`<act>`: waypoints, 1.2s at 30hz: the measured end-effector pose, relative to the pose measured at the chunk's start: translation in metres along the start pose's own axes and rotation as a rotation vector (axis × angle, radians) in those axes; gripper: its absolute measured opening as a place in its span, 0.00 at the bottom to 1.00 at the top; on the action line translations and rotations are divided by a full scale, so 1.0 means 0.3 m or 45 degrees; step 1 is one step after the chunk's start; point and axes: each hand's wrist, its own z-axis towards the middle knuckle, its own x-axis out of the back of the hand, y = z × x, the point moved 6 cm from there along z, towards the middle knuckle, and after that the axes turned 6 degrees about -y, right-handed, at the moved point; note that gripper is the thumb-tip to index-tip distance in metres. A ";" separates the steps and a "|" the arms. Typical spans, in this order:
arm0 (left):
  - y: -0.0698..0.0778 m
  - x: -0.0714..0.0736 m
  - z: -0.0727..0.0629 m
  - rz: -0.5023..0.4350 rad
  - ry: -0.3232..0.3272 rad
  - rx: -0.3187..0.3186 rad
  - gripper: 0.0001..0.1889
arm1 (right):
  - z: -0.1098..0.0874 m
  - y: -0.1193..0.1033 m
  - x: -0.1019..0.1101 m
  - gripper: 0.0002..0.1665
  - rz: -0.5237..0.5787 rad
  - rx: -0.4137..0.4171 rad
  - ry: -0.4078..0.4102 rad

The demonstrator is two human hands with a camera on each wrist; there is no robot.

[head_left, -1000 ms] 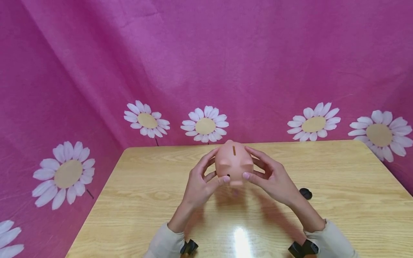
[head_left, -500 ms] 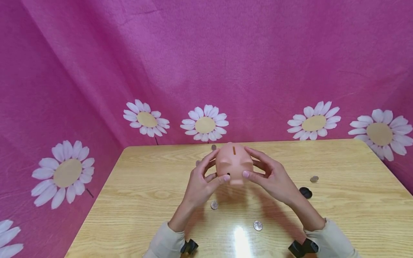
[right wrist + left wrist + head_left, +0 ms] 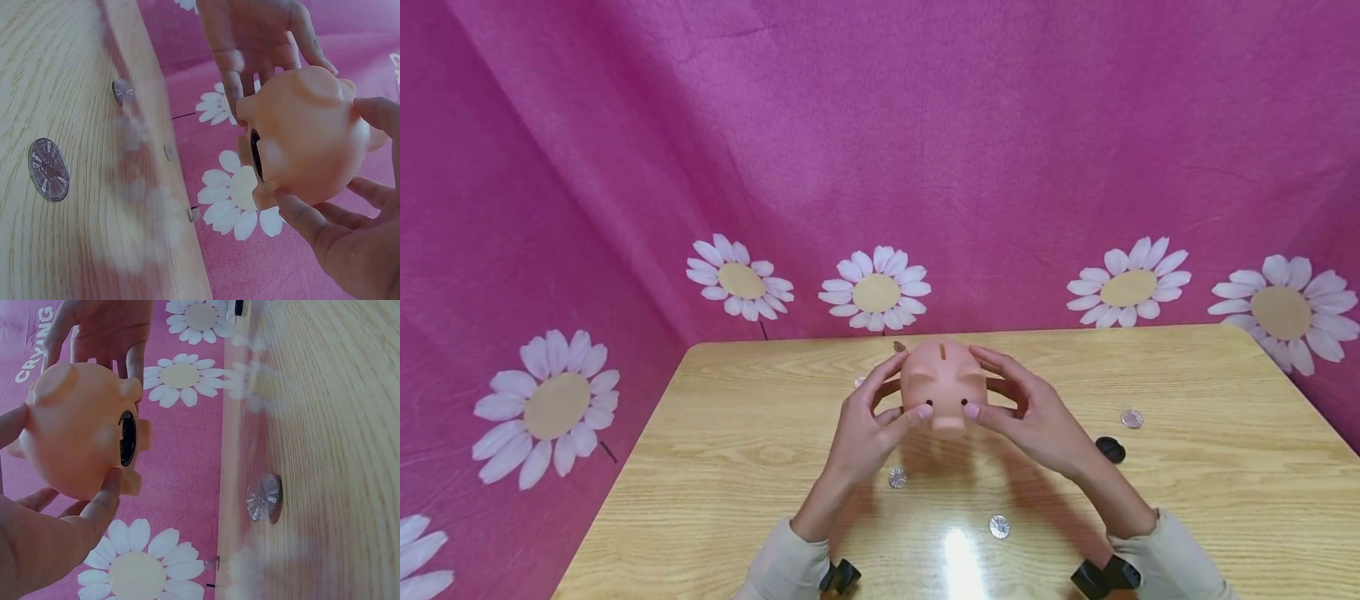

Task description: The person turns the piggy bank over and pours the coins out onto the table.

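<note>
A pink piggy bank [image 3: 943, 375] is held in the air over the table, its slot on top and its snout toward me. My left hand [image 3: 865, 425] grips its left side, thumb by one eye. On the other side my right hand [image 3: 1037, 412] grips it the same way. Both wrist views show a dark round opening [image 3: 127, 439] in the pig's belly, between the legs. Coins lie scattered below: one coin [image 3: 897, 477] near my left wrist, another coin [image 3: 999, 527] closer to me, and a coin [image 3: 1132, 418] to the right.
A round black plug [image 3: 1110, 450] lies on the wooden table [image 3: 737, 467], right of my right wrist. Two more coins sit at the back left, one coin [image 3: 899, 346] by the far edge. A pink daisy-print cloth [image 3: 1000, 167] hangs behind the table.
Several coins have come onto the table and spread out since a second ago; the one at right now lies flat. The piggy bank has tipped slightly, showing both eyes. My hands keep their grip.
</note>
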 end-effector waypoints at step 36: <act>-0.055 -0.014 0.000 0.004 -0.107 0.301 0.29 | -0.007 0.044 -0.005 0.34 0.104 -0.325 -0.057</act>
